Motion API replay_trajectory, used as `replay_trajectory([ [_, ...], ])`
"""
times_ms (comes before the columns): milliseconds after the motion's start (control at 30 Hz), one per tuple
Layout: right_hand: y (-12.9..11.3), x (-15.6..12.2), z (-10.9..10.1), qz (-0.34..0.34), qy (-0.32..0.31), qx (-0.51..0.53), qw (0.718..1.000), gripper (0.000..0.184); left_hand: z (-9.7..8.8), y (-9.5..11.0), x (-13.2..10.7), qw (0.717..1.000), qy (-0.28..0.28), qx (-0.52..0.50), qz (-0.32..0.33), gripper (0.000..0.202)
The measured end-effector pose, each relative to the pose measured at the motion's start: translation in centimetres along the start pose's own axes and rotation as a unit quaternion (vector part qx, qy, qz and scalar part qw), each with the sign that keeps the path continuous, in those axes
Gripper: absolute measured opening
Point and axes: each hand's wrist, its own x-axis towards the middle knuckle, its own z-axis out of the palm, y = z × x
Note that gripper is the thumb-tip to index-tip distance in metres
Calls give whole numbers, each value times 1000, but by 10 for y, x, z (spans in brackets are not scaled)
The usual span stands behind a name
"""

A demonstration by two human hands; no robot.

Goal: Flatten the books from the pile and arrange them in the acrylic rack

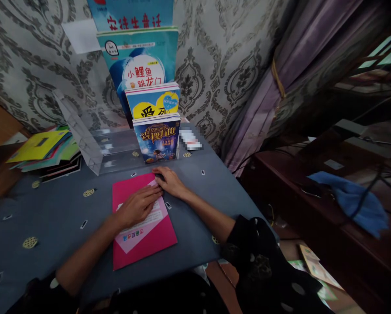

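As rack [84,144] holds books [158,141], pink booklet [156,237] outside

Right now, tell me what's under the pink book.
The pink book lies flat on the blue-grey tablecloth; only cloth shows around it, and whatever sits beneath is covered.

Dim, bluish room; daylight seems to enter from the window [382,52]. Edges bend strongly, corners blur, clear stand [84,135] glints faintly.
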Motion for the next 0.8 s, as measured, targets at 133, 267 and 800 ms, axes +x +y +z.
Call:
replay_trajectory([
  [133, 0, 1, 0, 2, 0, -3, 1000, 31, 0, 14, -7, 999, -18, -24, 24, 44],
  [267, 1, 1, 2, 0, 4, -7, 1000, 30, 0, 27, -15, 998, -35, -40, 35, 46],
  [800, 1, -3, 2, -6, 15, -22, 1000, 29, -4, 74, -41, 990, -121, -53, 49, 58],
])
